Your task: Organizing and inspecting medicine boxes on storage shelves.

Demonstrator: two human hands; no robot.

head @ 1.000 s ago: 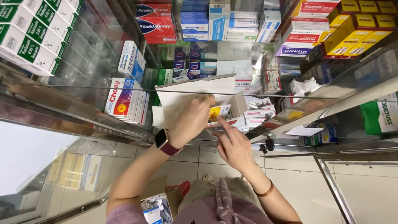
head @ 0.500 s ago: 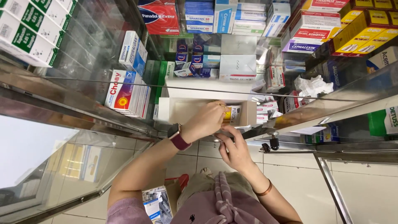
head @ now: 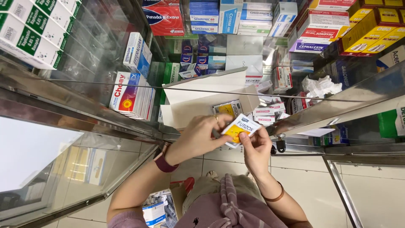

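Note:
Both my hands hold a small white and yellow sachet (head: 238,129) just in front of a glass shelf. My left hand (head: 197,137) pinches its left edge, with a ring on one finger and a watch at the wrist. My right hand (head: 255,148) grips its right and lower edge. Just behind the sachet stands an open white carton (head: 198,105) with its lid flap raised, and another yellow sachet (head: 228,109) shows inside it.
Glass shelves (head: 105,86) around the carton hold many medicine boxes: a red and white stack (head: 130,99) at left, red boxes (head: 163,19) above, yellow boxes (head: 371,31) at top right. Small loose white boxes (head: 268,112) lie right of the carton. A box of packs (head: 158,211) sits on the tiled floor.
My hands came back out of the white carton toward me with one sachet. The carton's lid flap is raised again.

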